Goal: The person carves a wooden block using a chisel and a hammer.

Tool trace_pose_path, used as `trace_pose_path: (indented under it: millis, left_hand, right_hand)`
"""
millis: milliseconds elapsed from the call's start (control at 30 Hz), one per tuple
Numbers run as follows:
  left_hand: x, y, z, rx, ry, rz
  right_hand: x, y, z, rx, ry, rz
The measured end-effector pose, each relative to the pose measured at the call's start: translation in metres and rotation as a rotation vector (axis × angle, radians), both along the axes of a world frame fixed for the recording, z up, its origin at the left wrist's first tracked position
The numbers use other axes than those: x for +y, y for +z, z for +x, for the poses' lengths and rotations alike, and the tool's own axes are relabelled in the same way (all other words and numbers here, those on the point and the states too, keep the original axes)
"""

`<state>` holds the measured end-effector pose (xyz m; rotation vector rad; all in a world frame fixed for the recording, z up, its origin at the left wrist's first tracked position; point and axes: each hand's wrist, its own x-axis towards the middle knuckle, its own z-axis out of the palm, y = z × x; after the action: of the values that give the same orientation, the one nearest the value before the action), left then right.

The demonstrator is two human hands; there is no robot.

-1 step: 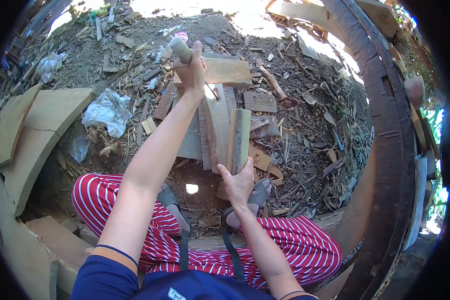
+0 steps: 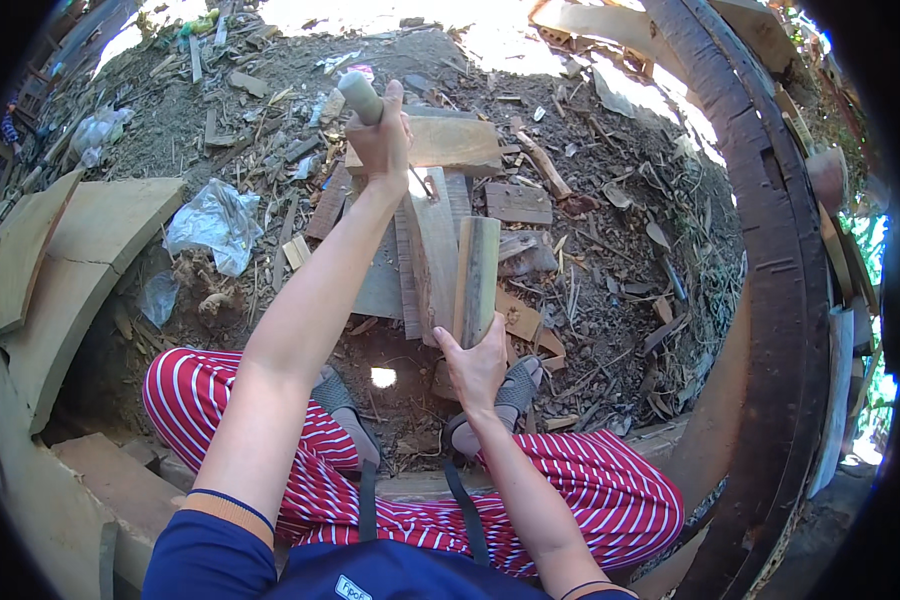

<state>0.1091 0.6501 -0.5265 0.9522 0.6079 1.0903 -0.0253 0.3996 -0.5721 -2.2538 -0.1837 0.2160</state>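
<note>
My left hand [image 2: 382,150] is closed round the pale, round handle of a chisel [image 2: 361,98], held aslant at the far middle. Its thin blade, mostly hidden by the hand, runs down toward a small slot near the far end of a narrow wooden piece [image 2: 432,245]. Nearer me, my right hand [image 2: 477,368] grips the lower end of a thick wooden block [image 2: 478,280]. That block stands out to the right of the narrow piece, apart from the chisel handle.
A wide plank [image 2: 450,143] lies crosswise beyond the narrow piece. Clear plastic bags [image 2: 215,225] and wood scraps [image 2: 519,203] litter the soil. A dark curved timber [image 2: 775,260] rises at the right, and curved boards [image 2: 100,235] stand at the left. My sandalled feet [image 2: 515,390] flank the work.
</note>
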Motion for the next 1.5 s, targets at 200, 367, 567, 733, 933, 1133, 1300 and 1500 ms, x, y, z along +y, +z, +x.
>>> trace_pose_path:
  millis: [200, 367, 567, 733, 933, 1133, 1300, 1500]
  left_hand:
    - [0.005, 0.017, 0.008, 0.101, 0.033, 0.214]
    - [-0.009, 0.033, 0.017, 0.061, -0.117, 0.136]
    - [0.012, 0.016, 0.03, 0.218, -0.161, 0.395]
    - [0.014, 0.005, 0.041, 0.254, -0.108, 0.472]
    - [0.041, -0.02, 0.054, 0.288, 0.167, 0.54]
    - [0.022, -0.012, 0.061, 0.292, 0.064, 0.435]
    - [0.048, -0.024, 0.07, 0.188, 0.074, 0.438]
    - [0.018, 0.0, 0.06, 0.291, -0.061, 0.227]
  right_hand:
    - [-0.002, 0.004, 0.002, -0.011, 0.037, -0.058]
    - [-0.007, 0.001, 0.005, -0.002, 0.046, -0.033]
    - [-0.007, 0.003, 0.005, 0.041, 0.055, -0.02]
    - [-0.011, 0.003, 0.007, 0.072, 0.055, -0.013]
    - [-0.005, 0.011, 0.007, 0.083, 0.078, -0.035]
    - [-0.013, 0.008, 0.013, 0.079, 0.085, -0.05]
    - [-0.008, 0.007, 0.014, 0.043, 0.116, -0.031]
    - [-0.003, 0.033, 0.061, 0.186, 0.11, 0.209]
